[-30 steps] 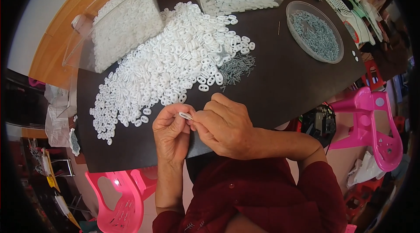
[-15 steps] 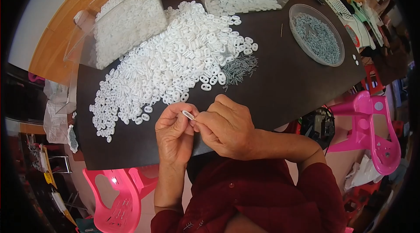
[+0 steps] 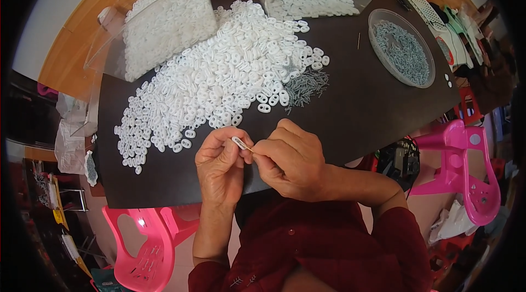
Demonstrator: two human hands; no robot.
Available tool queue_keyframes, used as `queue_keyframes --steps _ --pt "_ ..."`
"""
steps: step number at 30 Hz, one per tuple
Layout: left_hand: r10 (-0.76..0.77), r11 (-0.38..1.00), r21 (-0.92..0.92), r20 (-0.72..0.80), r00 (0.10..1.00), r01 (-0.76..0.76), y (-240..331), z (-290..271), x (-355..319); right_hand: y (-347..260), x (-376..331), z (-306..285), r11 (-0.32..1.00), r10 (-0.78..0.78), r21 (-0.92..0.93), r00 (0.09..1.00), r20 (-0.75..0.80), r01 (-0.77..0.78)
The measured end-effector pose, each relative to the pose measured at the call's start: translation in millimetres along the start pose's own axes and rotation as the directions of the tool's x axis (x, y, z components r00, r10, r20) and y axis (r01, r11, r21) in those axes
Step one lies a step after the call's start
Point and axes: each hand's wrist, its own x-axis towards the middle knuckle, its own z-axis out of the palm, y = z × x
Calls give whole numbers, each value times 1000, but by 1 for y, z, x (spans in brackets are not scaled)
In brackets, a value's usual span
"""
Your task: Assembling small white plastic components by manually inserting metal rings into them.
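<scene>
The left hand (image 3: 221, 165) of the person is curled, and its thumb and index finger are pinched together on a small white oval piece (image 3: 239, 142). The other fingers of this hand are bent under, and I cannot tell if they touch anything. The right hand (image 3: 293, 161) is folded nearly to a fist, with thumb and forefinger closed around a thin yellowish-brown stick (image 3: 250, 150). The far end of this stick meets the white piece; how deep it enters, if at all, I cannot tell.

The piece is in the air, between the two hands, above the near edge of the dark brown tabletop (image 3: 361, 103). It is tilted, its narrow side turned up, and its long axis goes from upper left down to lower right, toward the right fingertips. The stick points nearly along the same line.

Beyond the hands spreads a large pile of white two-holed oval pieces (image 3: 219, 67). At its right side, touching it, lies a small heap of grey screw-like pins (image 3: 308, 87). Farther to the right stands a round clear plastic bowl (image 3: 382, 61) with similar grey pins.
</scene>
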Motion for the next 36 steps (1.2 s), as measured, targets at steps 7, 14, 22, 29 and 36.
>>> queue_keyframes --steps 7,14,22,29,36 --pt "11 999 35 -21 1000 -10 0 4 -1 0 1 -1 1000 14 -20 1000 12 -14" --pt "73 992 105 -30 997 -69 -3 8 -3 -2 2 0 998 58 -37 998 25 -57" --pt "-18 1000 -20 -45 999 17 -3 7 -3 1 -3 4 1000 24 -18 1000 -11 -24" --pt "-31 997 -80 -105 994 23 -9 13 -6 4 -9 8 989 -65 -135 997 -46 58" --pt "11 1000 -2 -126 992 -11 -8 14 -6 4 -9 7 991 -54 -123 998 -26 50"
